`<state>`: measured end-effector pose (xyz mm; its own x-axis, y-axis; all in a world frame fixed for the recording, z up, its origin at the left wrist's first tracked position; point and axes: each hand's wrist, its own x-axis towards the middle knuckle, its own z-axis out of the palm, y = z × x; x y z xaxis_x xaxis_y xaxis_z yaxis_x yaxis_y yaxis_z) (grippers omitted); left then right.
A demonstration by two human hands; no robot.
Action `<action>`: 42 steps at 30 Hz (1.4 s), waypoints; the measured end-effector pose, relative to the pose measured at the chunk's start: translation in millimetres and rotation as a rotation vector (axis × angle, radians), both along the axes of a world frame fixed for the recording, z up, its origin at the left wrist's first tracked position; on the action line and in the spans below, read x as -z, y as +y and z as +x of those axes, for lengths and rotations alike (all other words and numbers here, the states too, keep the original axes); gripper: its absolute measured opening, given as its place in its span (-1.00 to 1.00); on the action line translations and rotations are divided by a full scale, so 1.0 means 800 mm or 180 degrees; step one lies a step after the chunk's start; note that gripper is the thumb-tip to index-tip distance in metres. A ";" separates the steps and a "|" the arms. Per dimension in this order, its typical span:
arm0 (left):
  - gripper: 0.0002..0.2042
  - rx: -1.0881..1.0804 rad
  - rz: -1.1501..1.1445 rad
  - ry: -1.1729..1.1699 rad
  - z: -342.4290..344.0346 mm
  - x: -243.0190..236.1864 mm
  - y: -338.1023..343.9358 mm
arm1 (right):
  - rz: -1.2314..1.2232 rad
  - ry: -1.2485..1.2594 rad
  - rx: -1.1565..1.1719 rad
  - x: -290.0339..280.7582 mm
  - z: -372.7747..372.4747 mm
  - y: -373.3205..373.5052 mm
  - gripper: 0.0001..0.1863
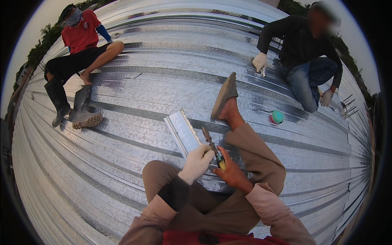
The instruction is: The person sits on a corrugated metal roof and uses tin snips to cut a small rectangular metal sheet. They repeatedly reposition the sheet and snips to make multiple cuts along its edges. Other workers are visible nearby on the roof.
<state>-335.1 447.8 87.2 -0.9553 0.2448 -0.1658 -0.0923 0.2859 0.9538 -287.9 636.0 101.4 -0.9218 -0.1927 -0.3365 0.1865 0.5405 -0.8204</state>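
Note:
My left hand [197, 163], in a white knit glove, grips the lower end of a short galvanized metal strip [181, 132] with a folded long edge, tilted up to the left between my bent legs. My bare right hand [232, 171] is wrapped round the grips of metal snips [211, 145] with yellow on the handle. Their jaws point up beside the strip's right edge; whether they touch it I cannot tell.
Ribbed metal sheeting [122, 155] spreads around me. Two co-workers sit or crouch ahead, one at left [83, 34], one at right [298, 45]. Rubber boots [57, 102], a teal-and-red round object [277, 116] with a cord, and protruding rods [349, 104] are nearby.

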 end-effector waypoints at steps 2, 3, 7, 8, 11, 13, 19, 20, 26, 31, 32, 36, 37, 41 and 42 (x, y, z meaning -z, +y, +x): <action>-0.71 0.0001 -0.0038 -0.0006 0.000 -0.003 0.003 | 0.0021 0.0082 -0.0013 0.003 0.002 0.002 0.03; -0.71 -0.0005 -0.0052 0.0020 0.000 -0.003 0.003 | 0.0035 0.0106 -0.0011 0.004 0.003 0.001 0.03; -0.71 -0.0034 0.0055 0.0001 0.003 0.003 -0.001 | 0.0154 -0.0102 0.0002 -0.007 0.001 -0.004 0.06; -0.71 -0.0049 0.0043 0.0024 0.003 0.002 0.000 | 0.0192 -0.0109 0.0020 -0.007 0.002 -0.005 0.06; -0.71 -0.0082 -0.0001 0.0070 0.004 -0.001 0.000 | 0.0266 -0.0204 0.0093 -0.006 0.001 -0.007 0.08; -0.70 -0.0080 -0.0045 0.0062 0.004 -0.001 0.000 | 0.0260 -0.0368 0.0171 -0.010 0.000 -0.007 0.08; -0.58 -0.0834 0.1181 -0.0630 0.003 0.021 0.008 | 0.0310 -0.0071 0.0138 -0.010 -0.001 -0.008 0.10; -0.53 -0.0845 0.1246 -0.0799 0.001 0.014 0.008 | 0.0342 -0.0057 0.0132 -0.012 -0.001 -0.008 0.11; -0.40 -0.0374 0.1894 -0.1759 -0.002 -0.006 -0.001 | 0.0591 0.0010 -0.0091 -0.026 0.005 -0.019 0.18; -0.60 -0.0203 0.2284 -0.1609 0.000 -0.012 0.002 | 0.0553 0.0706 -0.0119 -0.006 0.010 -0.014 0.26; -0.62 -0.0265 0.2212 -0.1560 0.000 -0.013 0.002 | 0.0599 0.0718 -0.0087 -0.004 0.011 -0.015 0.26; -0.64 -0.0339 0.1849 -0.1311 0.001 -0.013 -0.001 | 0.0771 0.0346 -0.0055 -0.011 0.005 -0.019 0.25; -0.63 -0.0315 0.1736 -0.1237 0.001 -0.012 -0.003 | 0.0807 0.0146 -0.0071 -0.013 0.003 -0.020 0.24; -0.69 -0.0470 0.1738 -0.1224 0.001 -0.016 0.002 | 0.0917 -0.0029 -0.0180 -0.011 -0.001 -0.017 0.15; -0.71 -0.0513 0.1742 -0.1221 0.002 -0.013 0.002 | 0.0964 -0.0170 -0.0181 -0.014 -0.003 -0.018 0.10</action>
<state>-333.7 449.6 97.4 -0.8853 0.2496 -0.3925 -0.4532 -0.2734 0.8484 -290.3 621.4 112.4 -0.8918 -0.1271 -0.4343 0.1874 0.7697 -0.6103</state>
